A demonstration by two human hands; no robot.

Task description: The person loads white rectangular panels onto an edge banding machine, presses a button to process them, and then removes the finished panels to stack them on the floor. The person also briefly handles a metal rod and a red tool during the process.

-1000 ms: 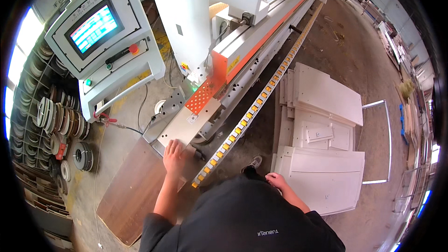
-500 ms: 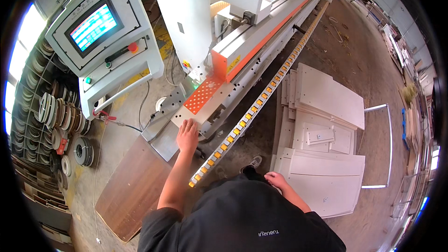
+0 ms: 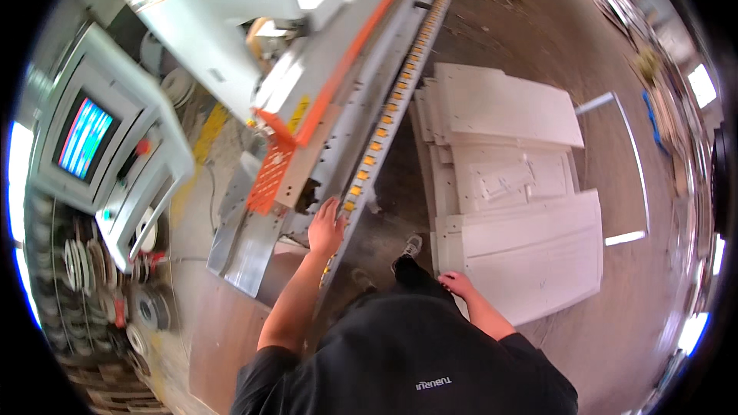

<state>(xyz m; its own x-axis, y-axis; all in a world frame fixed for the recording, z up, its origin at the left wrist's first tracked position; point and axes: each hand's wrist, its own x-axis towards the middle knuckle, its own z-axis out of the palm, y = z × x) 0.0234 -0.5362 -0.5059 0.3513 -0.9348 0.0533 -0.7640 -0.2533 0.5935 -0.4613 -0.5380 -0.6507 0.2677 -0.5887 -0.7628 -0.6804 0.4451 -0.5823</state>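
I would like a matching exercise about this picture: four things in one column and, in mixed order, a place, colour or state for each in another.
Column one:
1. Left hand
2. Right hand
3. Screen
4. Boards

Column two:
A. pale, lying in a pile
B. beside the yellow rollers
C. lit, mostly blue
D. close to the black trousers

Right pairs: 1-B, 2-D, 3-C, 4-A

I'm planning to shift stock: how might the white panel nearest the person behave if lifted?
The white panel is probably stiff, given its flat, boardlike shape. It may feel unwieldy, being broad. Its smooth-looking face could be slippery.
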